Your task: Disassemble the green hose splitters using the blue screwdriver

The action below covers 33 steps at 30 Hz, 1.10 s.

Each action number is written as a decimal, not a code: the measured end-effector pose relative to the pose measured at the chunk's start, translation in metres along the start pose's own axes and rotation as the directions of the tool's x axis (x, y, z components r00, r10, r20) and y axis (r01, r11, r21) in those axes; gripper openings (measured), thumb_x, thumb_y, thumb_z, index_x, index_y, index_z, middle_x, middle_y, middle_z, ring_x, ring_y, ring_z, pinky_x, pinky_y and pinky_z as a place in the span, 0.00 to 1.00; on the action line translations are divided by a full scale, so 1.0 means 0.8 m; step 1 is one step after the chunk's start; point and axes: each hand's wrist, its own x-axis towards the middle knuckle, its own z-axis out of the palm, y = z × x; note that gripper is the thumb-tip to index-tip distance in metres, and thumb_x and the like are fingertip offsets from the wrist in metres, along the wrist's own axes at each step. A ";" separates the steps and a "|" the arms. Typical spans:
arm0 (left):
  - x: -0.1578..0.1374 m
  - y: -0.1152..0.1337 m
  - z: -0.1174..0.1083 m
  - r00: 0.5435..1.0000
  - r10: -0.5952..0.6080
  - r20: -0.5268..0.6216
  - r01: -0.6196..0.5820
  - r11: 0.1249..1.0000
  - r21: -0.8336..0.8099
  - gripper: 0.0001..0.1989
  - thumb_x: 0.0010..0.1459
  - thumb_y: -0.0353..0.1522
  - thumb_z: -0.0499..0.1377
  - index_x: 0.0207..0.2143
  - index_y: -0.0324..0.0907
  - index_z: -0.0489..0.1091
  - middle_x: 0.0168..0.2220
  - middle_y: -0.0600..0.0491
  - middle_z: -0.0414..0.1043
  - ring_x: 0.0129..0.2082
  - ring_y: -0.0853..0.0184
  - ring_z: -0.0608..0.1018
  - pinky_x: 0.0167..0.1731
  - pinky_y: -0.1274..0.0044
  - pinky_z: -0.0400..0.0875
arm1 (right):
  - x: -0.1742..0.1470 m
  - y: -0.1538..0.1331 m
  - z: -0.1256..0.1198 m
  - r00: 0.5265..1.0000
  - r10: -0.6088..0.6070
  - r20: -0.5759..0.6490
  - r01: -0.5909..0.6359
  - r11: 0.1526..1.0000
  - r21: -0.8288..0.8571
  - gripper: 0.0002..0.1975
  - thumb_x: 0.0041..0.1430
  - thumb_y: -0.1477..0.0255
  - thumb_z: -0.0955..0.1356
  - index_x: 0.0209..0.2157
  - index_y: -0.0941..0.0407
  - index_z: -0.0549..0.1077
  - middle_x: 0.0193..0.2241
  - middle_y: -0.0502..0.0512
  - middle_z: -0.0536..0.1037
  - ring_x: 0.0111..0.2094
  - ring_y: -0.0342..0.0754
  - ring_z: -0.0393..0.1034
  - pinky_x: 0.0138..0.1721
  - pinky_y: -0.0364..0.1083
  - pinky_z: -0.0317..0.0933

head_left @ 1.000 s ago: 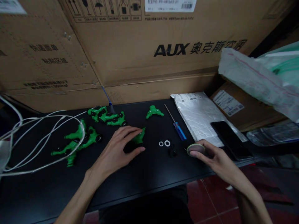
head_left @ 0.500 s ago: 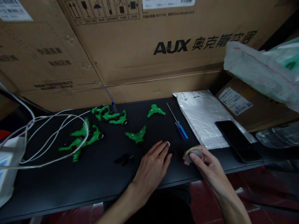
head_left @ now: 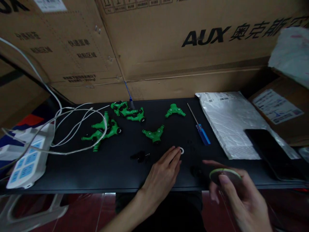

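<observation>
Single view: head-worn camera, looking forward and down, near above black table, facing large carton.

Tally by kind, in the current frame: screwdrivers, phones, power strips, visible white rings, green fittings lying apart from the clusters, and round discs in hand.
Screwdriver: 1
Phone: 1
Power strip: 1
White ring, at the left hand: 1
Green fittings lying apart: 2
Round disc, in the right hand: 1
Total: 7

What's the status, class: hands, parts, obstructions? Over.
Left hand at white washer. Right hand gripping round disc. Dark part between hands, possibly in the way.
</observation>
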 end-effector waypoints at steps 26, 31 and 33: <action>-0.034 0.003 -0.003 0.993 0.072 0.092 -0.088 0.979 0.184 0.26 0.73 0.25 0.48 0.71 0.34 0.53 0.71 0.44 0.58 0.71 0.60 0.63 0.66 0.61 0.67 | 0.019 0.012 0.026 0.997 0.056 0.055 -0.057 0.998 0.020 0.13 0.66 0.59 0.70 0.41 0.54 0.78 0.37 0.56 0.84 0.35 0.46 0.79 0.40 0.42 0.73; -0.005 0.002 -0.003 0.983 0.100 0.156 -0.124 0.981 0.152 0.24 0.73 0.26 0.47 0.69 0.32 0.57 0.70 0.43 0.59 0.70 0.61 0.63 0.67 0.62 0.66 | 0.029 0.004 0.032 0.990 0.070 0.120 -0.072 0.997 0.014 0.14 0.65 0.58 0.70 0.41 0.54 0.78 0.41 0.58 0.84 0.39 0.49 0.79 0.41 0.44 0.73; 0.001 -0.002 -0.003 0.982 0.109 0.156 -0.131 0.983 0.133 0.24 0.73 0.25 0.48 0.69 0.33 0.57 0.71 0.44 0.59 0.71 0.62 0.62 0.68 0.63 0.64 | 0.033 0.000 0.034 0.986 0.067 0.150 -0.072 0.997 0.025 0.14 0.65 0.58 0.71 0.42 0.54 0.78 0.42 0.58 0.84 0.41 0.50 0.79 0.45 0.46 0.72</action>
